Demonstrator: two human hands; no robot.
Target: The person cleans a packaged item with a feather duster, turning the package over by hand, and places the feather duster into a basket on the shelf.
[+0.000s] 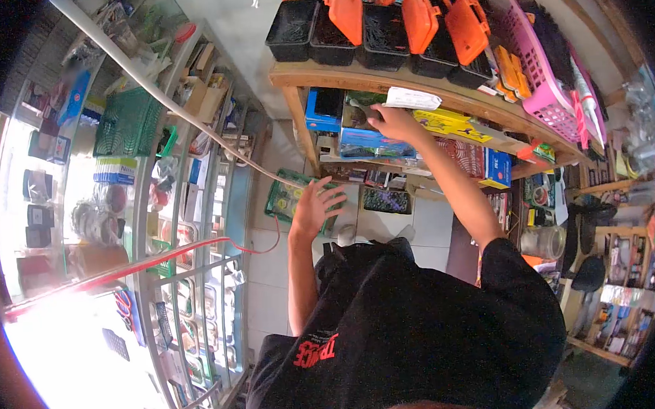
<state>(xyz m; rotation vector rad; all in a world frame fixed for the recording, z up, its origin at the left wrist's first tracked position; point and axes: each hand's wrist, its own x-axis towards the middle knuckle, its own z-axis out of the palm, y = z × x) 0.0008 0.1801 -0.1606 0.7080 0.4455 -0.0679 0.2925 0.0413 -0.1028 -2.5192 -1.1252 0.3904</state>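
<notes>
My right hand [395,122] reaches onto the wooden shelf unit, at a blue box [376,142] with dark contents on the level under the top board. Its fingers are curled at the box's opening, and what they hold, if anything, is hidden. A white packet [413,98] lies just above this hand. My left hand [317,207] hangs in the air with its fingers spread and nothing in it, above a green basket [282,195] on the floor.
Black bins [385,40] with orange lids and a pink basket [541,85] stand on the wooden top board [351,75]. Glass shelves with a green basket [125,123] line the left side. A dark-filled crate [386,200] sits on the tiled floor [431,233].
</notes>
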